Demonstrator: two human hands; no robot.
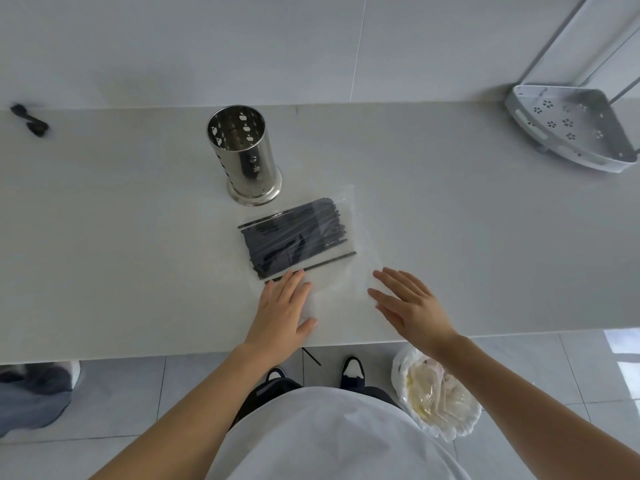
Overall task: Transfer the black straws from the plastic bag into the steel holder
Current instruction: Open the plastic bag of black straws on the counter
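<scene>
A clear plastic bag [341, 289] lies flat on the white counter, with a bundle of black straws [294, 237] inside its far half. Just behind it stands the perforated steel holder [244, 154], upright, with nothing visible inside it. My left hand [282, 310] rests flat on the bag's near left part, its fingertips touching the straws' near edge. My right hand [407, 303] lies with spread fingers at the bag's near right edge. Neither hand grips anything.
A grey corner rack [571, 129] stands at the back right of the counter [121, 254]. A small black object [29, 119] lies at the back left by the wall. On the floor below are a lined bin [438, 393] and one stray black straw [311, 356].
</scene>
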